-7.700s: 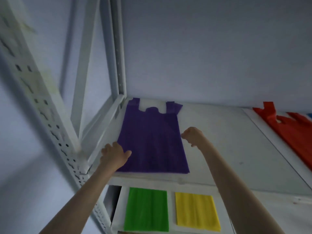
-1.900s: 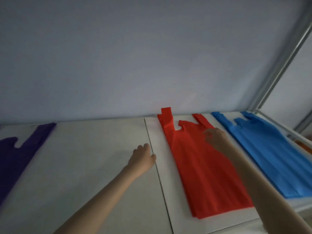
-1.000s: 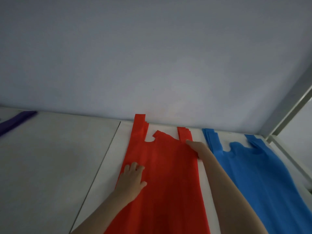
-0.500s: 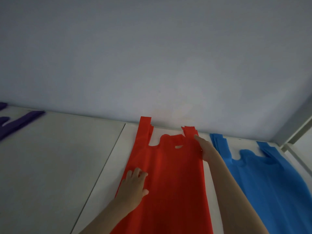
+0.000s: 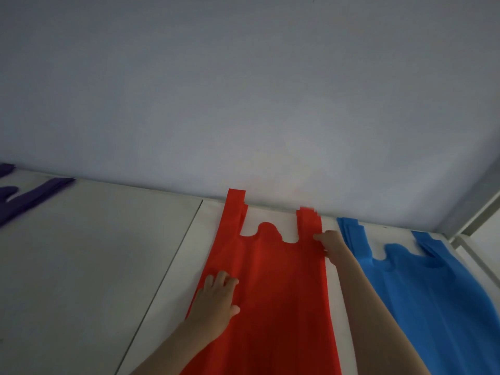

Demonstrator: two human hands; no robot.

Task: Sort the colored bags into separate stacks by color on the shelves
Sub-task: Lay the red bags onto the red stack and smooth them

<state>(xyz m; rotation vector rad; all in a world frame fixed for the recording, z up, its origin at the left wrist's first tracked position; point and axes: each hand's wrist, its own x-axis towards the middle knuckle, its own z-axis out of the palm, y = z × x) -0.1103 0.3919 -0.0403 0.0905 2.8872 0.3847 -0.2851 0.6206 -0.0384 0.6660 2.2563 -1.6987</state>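
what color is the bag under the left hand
Red; the head view shows it, with the left hand flat on it.

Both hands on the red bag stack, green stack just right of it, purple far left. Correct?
Not quite: the head view shows the stack right of the red bag stack is blue, not green. Left hand and right hand are on the red; purple is far left.

Three bag stacks on one white shelf (image 5: 94, 266): one purple stack (image 5: 24, 196) at left edge, one red stack (image 5: 276, 293) at centre, one blue stack (image 5: 433, 288) at right. Two hands, left hand (image 5: 213, 301) and right hand (image 5: 331, 243).
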